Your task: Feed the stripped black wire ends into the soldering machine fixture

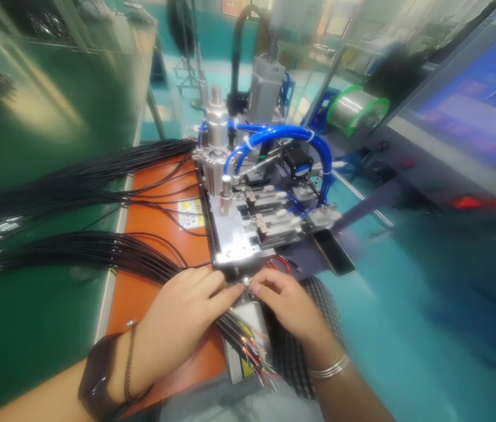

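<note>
My left hand (pixel 182 310) and my right hand (pixel 285 302) meet at the front edge of a metal wire-processing fixture (pixel 234 237). Their fingertips close on a small shiny wire end (pixel 246 282). Long black cables (pixel 94 252) run from the left across an orange mat (pixel 164 310) and pass under my left hand. Their stripped ends, with thin coloured cores (pixel 252 349), fan out below my hands over a white labelled plate (pixel 243 334). The exact grip on the wire end is partly hidden by my fingers.
Blue pneumatic tubing (pixel 283 138) arches over the fixture, and a cylinder (pixel 217 126) stands at its left. A black phone (pixel 333 252) lies at its front right. Behind it are a solder wire spool (pixel 357 111) and a monitor (pixel 472 111). A second cable bundle (pixel 76 187) lies on the green bench (pixel 32 146).
</note>
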Motion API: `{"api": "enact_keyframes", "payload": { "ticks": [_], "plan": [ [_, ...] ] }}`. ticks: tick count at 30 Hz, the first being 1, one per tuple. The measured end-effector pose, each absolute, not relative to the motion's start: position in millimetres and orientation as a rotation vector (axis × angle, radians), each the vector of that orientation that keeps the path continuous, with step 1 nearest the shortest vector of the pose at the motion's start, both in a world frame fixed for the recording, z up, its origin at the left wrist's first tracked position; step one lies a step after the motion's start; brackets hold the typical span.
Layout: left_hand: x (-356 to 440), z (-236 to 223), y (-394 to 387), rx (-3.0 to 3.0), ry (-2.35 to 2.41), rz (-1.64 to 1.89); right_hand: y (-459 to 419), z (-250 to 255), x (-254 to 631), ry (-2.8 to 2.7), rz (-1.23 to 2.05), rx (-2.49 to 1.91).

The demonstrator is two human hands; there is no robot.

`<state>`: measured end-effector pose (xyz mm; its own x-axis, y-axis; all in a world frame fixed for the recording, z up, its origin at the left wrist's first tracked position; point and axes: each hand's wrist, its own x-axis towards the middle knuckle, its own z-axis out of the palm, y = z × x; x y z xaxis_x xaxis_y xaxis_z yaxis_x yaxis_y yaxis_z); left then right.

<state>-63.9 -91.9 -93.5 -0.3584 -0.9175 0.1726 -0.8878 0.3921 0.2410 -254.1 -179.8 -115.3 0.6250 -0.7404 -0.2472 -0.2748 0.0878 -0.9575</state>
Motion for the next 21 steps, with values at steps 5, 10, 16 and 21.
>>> {"api": "enact_keyframes", "payload": {
  "ticks": [5, 10, 16, 21],
  "plan": [
    [-67, -93, -95, 1.677, -2.43, -0.248, -179, -121, -253, 0.927, -0.428, -1.515],
    [-69, -92, -100, 1.654, -2.444, -0.174, -181, -122, -254, 0.929, -0.431, -1.53],
    [-68, -94, -99, 1.63, -2.434, -0.084, -182, -127, -253, 0.929, -0.462, -1.534],
    [-69, -95, -98, 1.634, -2.447, -0.055, -182, -130, -251, 0.95, -0.479, -1.527]
  ]
}}
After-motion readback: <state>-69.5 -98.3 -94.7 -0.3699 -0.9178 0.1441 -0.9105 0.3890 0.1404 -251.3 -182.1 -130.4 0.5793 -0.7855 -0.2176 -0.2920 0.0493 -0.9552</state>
